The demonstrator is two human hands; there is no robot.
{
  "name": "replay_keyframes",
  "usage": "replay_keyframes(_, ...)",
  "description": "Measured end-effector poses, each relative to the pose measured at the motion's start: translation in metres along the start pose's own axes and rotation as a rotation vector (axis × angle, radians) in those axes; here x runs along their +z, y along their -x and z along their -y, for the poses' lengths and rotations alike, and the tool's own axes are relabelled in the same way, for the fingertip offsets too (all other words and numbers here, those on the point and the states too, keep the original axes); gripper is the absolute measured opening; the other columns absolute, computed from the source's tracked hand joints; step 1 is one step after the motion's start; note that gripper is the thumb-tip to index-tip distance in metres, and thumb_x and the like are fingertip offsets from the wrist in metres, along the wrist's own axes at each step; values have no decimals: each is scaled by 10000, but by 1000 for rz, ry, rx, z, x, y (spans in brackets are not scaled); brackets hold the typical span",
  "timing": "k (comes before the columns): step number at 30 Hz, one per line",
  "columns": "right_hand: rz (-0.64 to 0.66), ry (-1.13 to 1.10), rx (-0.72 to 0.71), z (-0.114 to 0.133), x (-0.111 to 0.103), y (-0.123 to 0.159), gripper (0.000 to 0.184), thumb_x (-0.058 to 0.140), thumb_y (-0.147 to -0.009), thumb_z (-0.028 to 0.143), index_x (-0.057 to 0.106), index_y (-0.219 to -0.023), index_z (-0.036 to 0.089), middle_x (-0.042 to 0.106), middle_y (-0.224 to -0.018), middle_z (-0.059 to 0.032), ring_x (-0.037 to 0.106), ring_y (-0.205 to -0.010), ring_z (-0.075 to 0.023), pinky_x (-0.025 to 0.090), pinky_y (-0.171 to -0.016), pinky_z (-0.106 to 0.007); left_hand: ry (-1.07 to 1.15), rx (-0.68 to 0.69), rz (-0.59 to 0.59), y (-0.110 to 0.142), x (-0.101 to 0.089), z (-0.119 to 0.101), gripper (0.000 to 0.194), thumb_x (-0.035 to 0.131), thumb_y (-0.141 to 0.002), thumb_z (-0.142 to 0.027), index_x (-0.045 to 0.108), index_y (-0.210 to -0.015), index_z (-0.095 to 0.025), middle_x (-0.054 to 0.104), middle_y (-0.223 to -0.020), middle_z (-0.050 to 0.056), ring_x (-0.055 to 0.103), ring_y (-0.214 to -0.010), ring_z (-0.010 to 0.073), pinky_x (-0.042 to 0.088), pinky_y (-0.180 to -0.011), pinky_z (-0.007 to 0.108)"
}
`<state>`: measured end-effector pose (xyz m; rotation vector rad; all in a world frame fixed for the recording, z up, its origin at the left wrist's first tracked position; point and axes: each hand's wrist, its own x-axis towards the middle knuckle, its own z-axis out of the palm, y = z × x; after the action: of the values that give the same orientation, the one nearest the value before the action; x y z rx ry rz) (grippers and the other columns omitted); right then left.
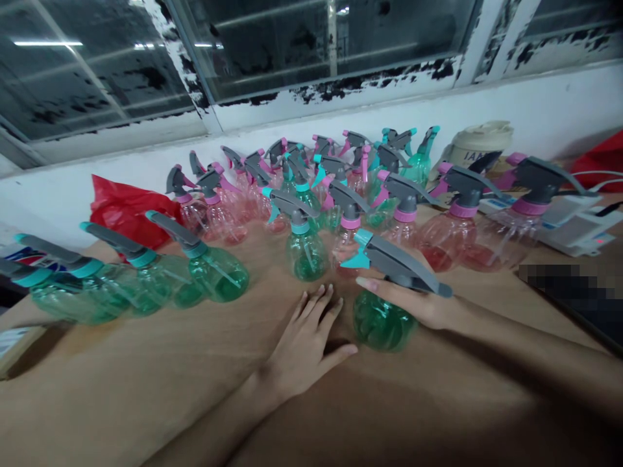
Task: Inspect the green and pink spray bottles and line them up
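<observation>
On the brown table (146,389), the right hand (422,305) grasps 1 green spray bottle (382,324); the left hand (306,347) lies released, palm down.

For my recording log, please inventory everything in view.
Held round transparent spray bottle: one, green, centre
Leftmost transparent spray bottles: four, green, left row
Other transparent bottles: many, overlapping, pink or green, centre to right
Crumpled plastic bag: one, red, back left
Sheetlike item: one, red, far right
Rounded container: one, beige, back right
Boxy device: one, white, right
Flat object: one, dark, right
Printed item: one, multicoloured, far left
Boxlike piece: one, brown, left edge
Flat tabletop: one, brown, beneath
Wall: one, white, back
Glass panes: several, dark, top
Left hand: one, centre, palm down
Right hand: one, around held bottle
</observation>
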<state>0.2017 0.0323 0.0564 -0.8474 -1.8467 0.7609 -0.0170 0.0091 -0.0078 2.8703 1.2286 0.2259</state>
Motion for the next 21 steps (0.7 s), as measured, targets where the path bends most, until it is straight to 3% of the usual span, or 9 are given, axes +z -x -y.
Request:
replay_keyframes(4, -32, 25, -48, -1, 1, 1, 273, 613, -832, 264, 585, -1103, 248, 650, -953, -27, 610, -885, -196, 484, -803, -355, -1, 0, -3, 0, 0, 0, 719, 401, -922, -626, 325, -1433, -125, 270, -1524, 156, 212, -1414, 266, 224, -1132, 479)
replay_keyframes(8, -53, 56, -43, -2, 1, 2, 324, 622, -824, 274, 568, -1139, 228, 623, -833, -4, 562, -667, -157, 470, -636, -317, 2, 1, 0, 0, 0, 0, 715, 401, -925, -620, 318, -1435, -127, 267, -1525, 154, 201, -1417, 263, 223, -1131, 483)
replay_keyframes(11, -52, 78, -39, -1, 1, 1, 313, 618, -821, 279, 571, -1126, 229, 599, -769, 7, 551, -632, -161, 460, -611, -315, 4, 1, 10, 0, 0, 0, 717, 404, -924, -619, 317, -1435, -123, 265, -1526, 157, 196, -1418, 265, 218, -1133, 481)
replay_keyframes(16, -43, 121, -48, 2, 1, 1, 23, 581, -804, 227, 566, -808, 244, 505, -641, 30, 488, -584, -147, 437, -567, -293, 7, -1, 10, 0, -1, 0, 718, 408, -925, -614, 310, -1439, -123, 256, -1529, 158, 186, -1421, 264, 207, -1139, 470)
replay_keyframes(21, -67, 104, -24, 6, 2, 1, 163, 558, -748, 167, 446, -654, 237, 385, -562, 64, 343, -497, -107, 360, -466, -251, 4, 0, 10, 0, -1, 0, 715, 401, -925, -619, 320, -1435, -124, 264, -1525, 160, 199, -1417, 267, 207, -1138, 476)
